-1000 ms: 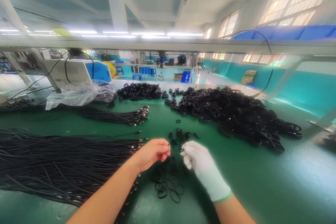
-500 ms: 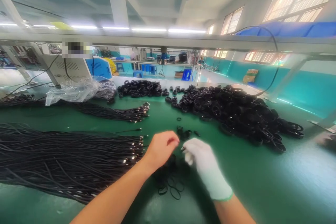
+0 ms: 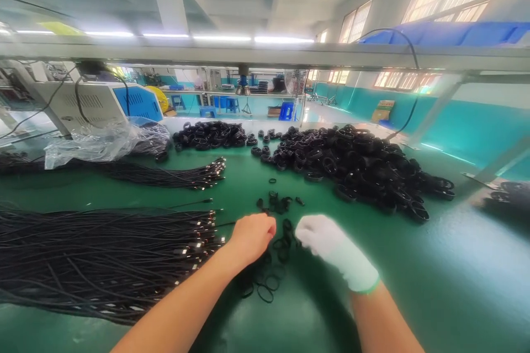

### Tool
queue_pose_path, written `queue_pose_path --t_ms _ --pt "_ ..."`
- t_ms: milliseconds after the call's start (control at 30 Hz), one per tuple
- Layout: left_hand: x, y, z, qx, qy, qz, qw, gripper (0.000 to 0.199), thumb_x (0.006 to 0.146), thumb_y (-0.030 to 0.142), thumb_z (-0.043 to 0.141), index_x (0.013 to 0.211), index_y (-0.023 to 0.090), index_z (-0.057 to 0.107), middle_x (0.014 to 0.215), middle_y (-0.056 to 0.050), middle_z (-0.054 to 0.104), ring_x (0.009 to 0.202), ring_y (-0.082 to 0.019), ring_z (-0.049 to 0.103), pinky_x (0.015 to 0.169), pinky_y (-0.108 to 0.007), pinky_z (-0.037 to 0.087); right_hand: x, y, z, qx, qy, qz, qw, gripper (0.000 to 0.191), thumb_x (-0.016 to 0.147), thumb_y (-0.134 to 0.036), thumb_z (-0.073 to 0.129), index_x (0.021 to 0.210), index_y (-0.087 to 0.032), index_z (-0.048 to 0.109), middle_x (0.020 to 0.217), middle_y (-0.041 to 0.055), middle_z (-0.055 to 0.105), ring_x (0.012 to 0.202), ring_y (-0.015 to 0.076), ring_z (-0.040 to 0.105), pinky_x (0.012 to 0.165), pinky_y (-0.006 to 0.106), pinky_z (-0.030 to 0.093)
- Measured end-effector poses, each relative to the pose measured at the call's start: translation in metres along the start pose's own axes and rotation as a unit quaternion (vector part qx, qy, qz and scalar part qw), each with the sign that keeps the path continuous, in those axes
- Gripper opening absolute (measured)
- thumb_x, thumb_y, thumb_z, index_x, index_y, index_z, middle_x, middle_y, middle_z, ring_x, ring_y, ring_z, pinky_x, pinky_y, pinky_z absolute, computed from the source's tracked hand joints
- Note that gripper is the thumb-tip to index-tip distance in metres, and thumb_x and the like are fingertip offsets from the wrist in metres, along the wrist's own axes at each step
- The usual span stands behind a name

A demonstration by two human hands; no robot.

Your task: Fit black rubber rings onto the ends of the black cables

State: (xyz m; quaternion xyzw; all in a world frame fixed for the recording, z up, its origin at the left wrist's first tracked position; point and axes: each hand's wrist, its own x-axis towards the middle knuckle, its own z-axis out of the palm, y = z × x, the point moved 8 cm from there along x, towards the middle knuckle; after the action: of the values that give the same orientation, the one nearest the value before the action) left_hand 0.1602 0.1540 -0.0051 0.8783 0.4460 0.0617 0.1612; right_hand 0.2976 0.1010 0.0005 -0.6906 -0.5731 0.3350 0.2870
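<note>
My bare left hand (image 3: 252, 236) is closed over the green bench, with its palm side hidden. A thin black cable (image 3: 226, 224) runs from the cable bundle into it. To its left lies the wide bundle of black cables (image 3: 107, 259) with metal plugs at the right end. My right hand (image 3: 321, 236) wears a white glove and is closed too; anything between its fingers is hidden. Small black rings (image 3: 265, 292) lie between and below the hands. Several small black pieces (image 3: 280, 202) sit just beyond the fingers.
A large heap of coiled black cables (image 3: 356, 160) spreads at the right back, with a smaller heap (image 3: 209, 135) left of it. A second cable bundle (image 3: 182, 175) and clear plastic (image 3: 95, 143) lie at the left back. A shelf beam (image 3: 265, 54) crosses above the bench.
My hands have moved slightly apart, the gloved right hand to the right. A cable now reaches my left hand. The whole view has shifted a little.
</note>
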Motion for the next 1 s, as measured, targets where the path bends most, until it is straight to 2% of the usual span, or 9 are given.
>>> queue_pose_path --t_ms 100,167,300,533,700,867,1000 --pt "0.003 0.006 0.012 0.011 -0.014 0.011 1.0 0.018 0.071 0.013 0.05 0.072 0.025 0.064 0.081 -0.001 0.064 0.077 -0.019 0.058 0.064 -0.026 0.038 -0.007 0.007 0.008 -0.067 -0.061 0.019 0.996 0.017 0.064 -0.018 0.052 0.047 -0.017 0.052 0.046 -0.0009 0.052 0.042 0.0108 0.044 0.043 0.023 0.027" --pt "0.004 0.006 0.015 0.017 -0.016 0.013 1.0 0.02 0.071 0.011 0.049 0.072 0.025 0.063 0.08 -0.001 0.063 0.076 -0.018 0.058 0.063 -0.026 0.037 -0.008 0.013 0.009 -0.097 -0.076 0.041 0.992 0.019 0.067 -0.021 0.051 0.048 -0.018 0.051 0.042 -0.001 0.05 0.039 0.0115 0.042 0.043 0.024 0.026" --pt "0.003 0.009 0.013 0.02 -0.015 0.026 0.999 0.023 0.072 0.011 0.046 0.078 0.026 0.063 0.082 0.0 0.06 0.076 -0.017 0.057 0.061 -0.025 0.036 -0.004 0.016 0.001 -0.132 -0.033 0.057 0.989 0.026 0.077 -0.029 0.046 0.054 -0.019 0.044 0.049 -0.0012 0.05 0.044 0.0117 0.043 0.046 0.024 0.026" --pt "-0.004 0.029 0.02 0.004 -0.031 0.086 0.996 0.021 0.072 0.016 0.051 0.084 0.028 0.063 0.087 0.001 0.058 0.077 -0.016 0.057 0.061 -0.025 0.036 0.001 0.018 -0.001 -0.146 0.013 0.044 0.988 0.028 0.08 -0.03 0.046 0.056 -0.019 0.038 0.051 -0.0025 0.047 0.049 0.0113 0.042 0.05 0.024 0.025" --pt "-0.003 0.02 0.014 -0.014 -0.02 0.069 0.997 0.017 0.077 0.018 0.046 0.079 0.025 0.061 0.085 0.0 0.058 0.077 -0.017 0.056 0.062 -0.025 0.036 0.002 0.015 0.0 -0.12 0.003 0.017 0.993 0.023 0.079 -0.029 0.044 0.059 -0.019 0.043 0.056 -0.0015 0.053 0.052 0.0115 0.045 0.05 0.023 0.027" --pt "-0.007 0.004 0.004 -0.046 -0.04 0.044 0.997 0.013 0.075 0.02 0.051 0.073 0.024 0.063 0.079 0.001 0.06 0.075 -0.016 0.056 0.061 -0.024 0.037 -0.002 0.004 0.009 -0.089 -0.048 -0.027 0.995 0.011 0.071 -0.019 0.047 0.064 -0.019 0.055 0.063 -0.0025 0.058 0.056 0.0105 0.048 0.051 0.021 0.03" --pt "-0.012 0.017 0.012 -0.066 -0.034 0.026 0.997 0.011 0.072 0.023 0.054 0.069 0.024 0.065 0.079 -0.002 0.06 0.075 -0.02 0.056 0.064 -0.028 0.037 -0.002 0.002 0.01 -0.091 -0.032 -0.025 0.995 0.014 0.072 -0.017 0.045 0.06 -0.018 0.053 0.061 -0.0013 0.056 0.056 0.011 0.046 0.051 0.022 0.029"
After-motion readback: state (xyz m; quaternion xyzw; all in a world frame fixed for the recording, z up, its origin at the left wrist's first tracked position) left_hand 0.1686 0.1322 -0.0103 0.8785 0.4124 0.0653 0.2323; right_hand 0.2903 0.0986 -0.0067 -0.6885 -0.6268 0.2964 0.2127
